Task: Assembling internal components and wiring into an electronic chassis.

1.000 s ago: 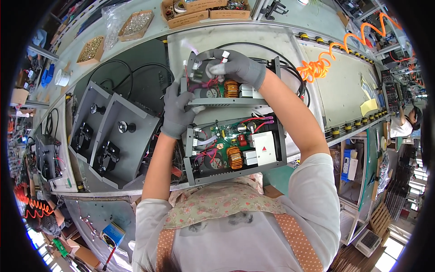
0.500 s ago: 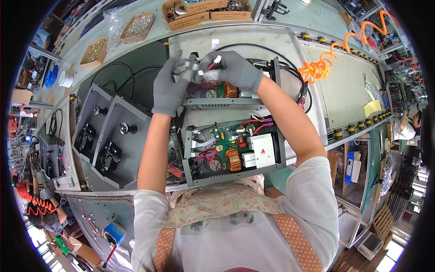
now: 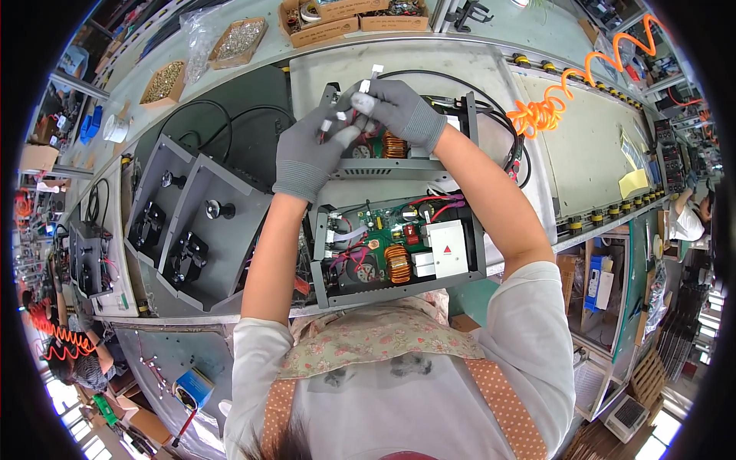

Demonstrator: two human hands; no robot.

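Observation:
Both hands wear grey gloves and work above the left end of the farther open metal case (image 3: 376,170), which has a green circuit board and a copper coil. My right hand (image 3: 399,111) pinches thin wires with white plug connectors (image 3: 366,86) between thumb and fingers. My left hand (image 3: 310,153) comes in beside it, fingers bent toward the same wires; white plug ends show at its fingertips, but its exact hold is hard to make out. Nearer to me stands a second open case (image 3: 399,295) with a circuit board, a coil (image 3: 398,264) and a white cover plate (image 3: 447,249).
Grey metal covers (image 3: 195,230) with black fittings lean on the left. Black cables (image 3: 502,115) loop behind the far case. An orange coiled hose (image 3: 537,115) hangs at the right. Cardboard trays (image 3: 238,42) of small parts line the back. Other people work at both sides.
My left hand has moved right and slightly down, closer to my right hand. The white connectors have shifted, and one now stands up above the right fingers.

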